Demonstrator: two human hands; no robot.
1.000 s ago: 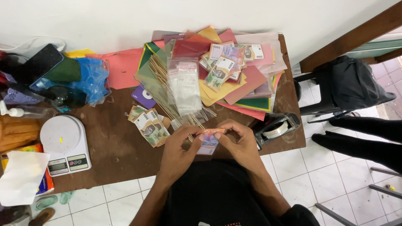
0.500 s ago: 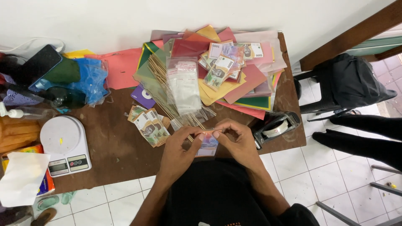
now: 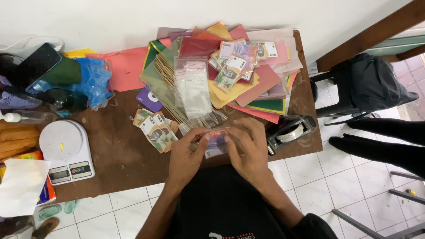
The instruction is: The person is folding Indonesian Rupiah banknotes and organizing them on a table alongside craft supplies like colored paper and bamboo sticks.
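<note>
Pinching a small banknote packet (image 3: 216, 144) at the table's (image 3: 119, 155) near edge, both the left hand (image 3: 188, 155) and right hand (image 3: 248, 148) grip with fingers pressed together (edges mostly hidden); a slip could drop it off the edge onto the tiled floor (image 3: 318, 186).

Clear plastic sleeve pack (image 3: 193, 90) mid-table — scale's grey screen (image 3: 59, 175) front-left.

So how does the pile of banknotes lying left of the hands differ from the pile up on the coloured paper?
The near pile of banknotes lies straight on the brown table, while the far pile of banknotes rests on coloured paper sheets. The near pile is smaller and fanned tightly; the far pile is larger and scattered at more angles. Neither hand touches either pile. Both look like the same kind of notes.
</note>
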